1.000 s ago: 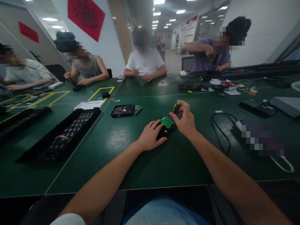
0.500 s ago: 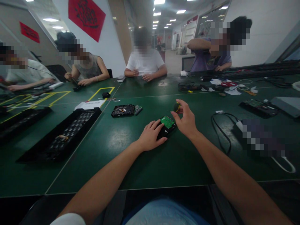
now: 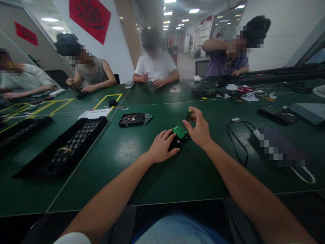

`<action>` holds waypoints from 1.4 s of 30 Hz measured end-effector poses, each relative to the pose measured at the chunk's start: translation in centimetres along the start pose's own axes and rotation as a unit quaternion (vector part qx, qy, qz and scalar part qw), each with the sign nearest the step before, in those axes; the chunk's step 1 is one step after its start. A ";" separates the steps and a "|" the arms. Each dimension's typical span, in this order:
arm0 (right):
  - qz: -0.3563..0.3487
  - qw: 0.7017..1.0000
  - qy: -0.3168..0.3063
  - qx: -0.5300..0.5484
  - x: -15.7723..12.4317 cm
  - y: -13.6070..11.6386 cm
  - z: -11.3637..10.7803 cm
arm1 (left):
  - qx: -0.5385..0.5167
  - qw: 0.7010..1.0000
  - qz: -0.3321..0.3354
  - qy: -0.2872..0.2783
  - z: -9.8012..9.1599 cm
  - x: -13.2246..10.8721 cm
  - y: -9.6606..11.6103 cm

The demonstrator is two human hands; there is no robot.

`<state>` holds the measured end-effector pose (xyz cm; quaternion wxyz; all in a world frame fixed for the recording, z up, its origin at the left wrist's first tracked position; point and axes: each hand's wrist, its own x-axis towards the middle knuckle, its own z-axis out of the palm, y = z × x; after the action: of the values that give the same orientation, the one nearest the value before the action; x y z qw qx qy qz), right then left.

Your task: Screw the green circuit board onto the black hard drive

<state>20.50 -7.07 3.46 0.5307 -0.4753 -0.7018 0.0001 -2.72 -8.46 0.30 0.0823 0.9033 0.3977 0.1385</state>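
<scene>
A black hard drive (image 3: 175, 143) with a green circuit board (image 3: 179, 131) facing up lies on the green table in front of me. Across its left side rests my left hand (image 3: 162, 146), fingers on top and thumb along the near edge, gripping it. Just above the drive's right end, my right hand (image 3: 199, 127) is closed around the yellow-and-black handle of a screwdriver (image 3: 189, 115). Its shaft and tip are too small and hidden to make out.
Left of the drive lies an opened hard drive (image 3: 131, 119) beside a small circuit board (image 3: 148, 118). A long black tray (image 3: 63, 149) stands farther left. On the right are a cable (image 3: 236, 145), another drive (image 3: 276, 114) and a grey box (image 3: 308, 113). Several people sit across the table.
The view has shifted slightly. More of the screwdriver handle shows between the right thumb and fingers, which have changed position a little. The left hand stays on the hard drive.
</scene>
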 end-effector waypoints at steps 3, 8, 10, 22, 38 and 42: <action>-0.003 1.000 0.011 -0.010 0.1 -0.1 -0.1 | 0.002 1.000 0.001 0.000 0.0 0.0 0.1; -0.004 1.000 0.002 0.010 0.1 -0.2 0.0 | 0.002 1.000 0.002 0.003 -0.2 0.0 0.1; -0.005 1.000 -0.012 0.014 0.1 -0.1 0.1 | 0.003 1.000 0.000 0.002 -0.2 0.0 0.2; -0.020 1.000 -0.012 -0.016 0.2 -0.6 -0.3 | -0.004 1.000 0.004 0.010 0.1 0.0 -0.1; -0.038 0.999 0.010 0.001 0.1 -0.5 -0.4 | -0.005 1.000 0.006 0.015 0.2 0.1 -0.1; -0.038 0.999 0.019 0.002 0.1 -0.7 -0.6 | -0.004 1.000 0.008 0.020 0.3 0.1 0.0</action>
<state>20.48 -7.65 4.16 0.5440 -0.4471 -0.7095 -0.0279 -2.59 -8.39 0.05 0.0767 0.9034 0.3911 0.1583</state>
